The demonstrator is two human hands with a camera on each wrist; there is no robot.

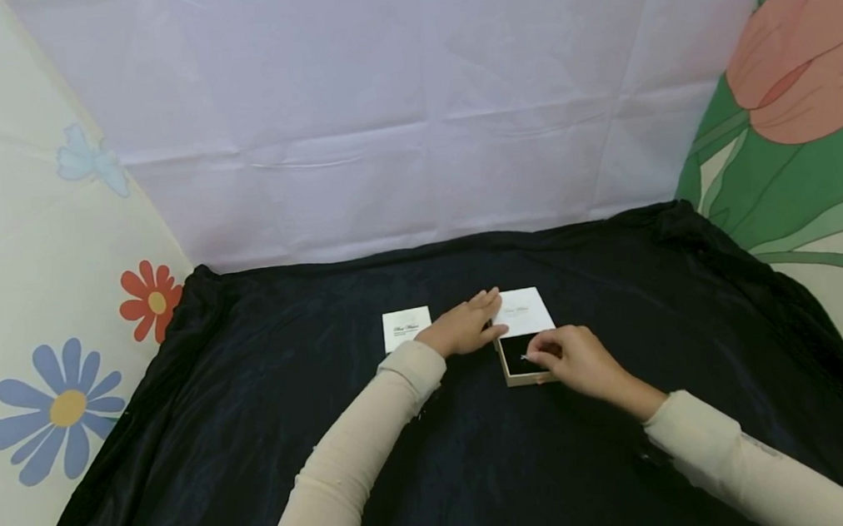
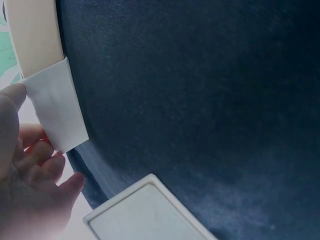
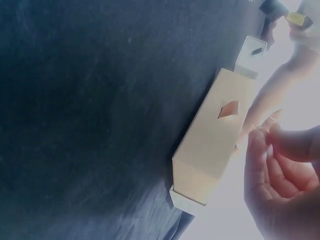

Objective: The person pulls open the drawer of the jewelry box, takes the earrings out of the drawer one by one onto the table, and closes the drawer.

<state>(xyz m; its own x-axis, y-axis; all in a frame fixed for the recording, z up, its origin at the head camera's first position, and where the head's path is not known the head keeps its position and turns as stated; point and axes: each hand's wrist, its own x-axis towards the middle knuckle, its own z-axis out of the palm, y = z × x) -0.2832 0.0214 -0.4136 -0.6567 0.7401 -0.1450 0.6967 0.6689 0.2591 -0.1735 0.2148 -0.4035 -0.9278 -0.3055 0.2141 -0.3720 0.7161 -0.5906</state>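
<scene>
A drawer-style gift box has its white sleeve (image 1: 523, 311) pushed back and its beige drawer (image 1: 519, 380) sticking out toward me, with a black lining. On the sleeve's left side, my left hand (image 1: 462, 326) holds it, thumb at the near corner and fingers at the far one. Above the drawer my right hand (image 1: 588, 361) pinches a small silvery piece (image 1: 525, 357) between thumb and fingertips; I cannot tell its kind. In the right wrist view, the drawer's outer front (image 3: 210, 140) shows a notch. Left of the box lies a white square lid (image 1: 406, 328) with script lettering.
Black cloth (image 1: 306, 323) covers the table, with folds along its edges. Behind it hangs a white sheet (image 1: 410, 130). Flower-printed panels (image 1: 14, 248) stand at both sides.
</scene>
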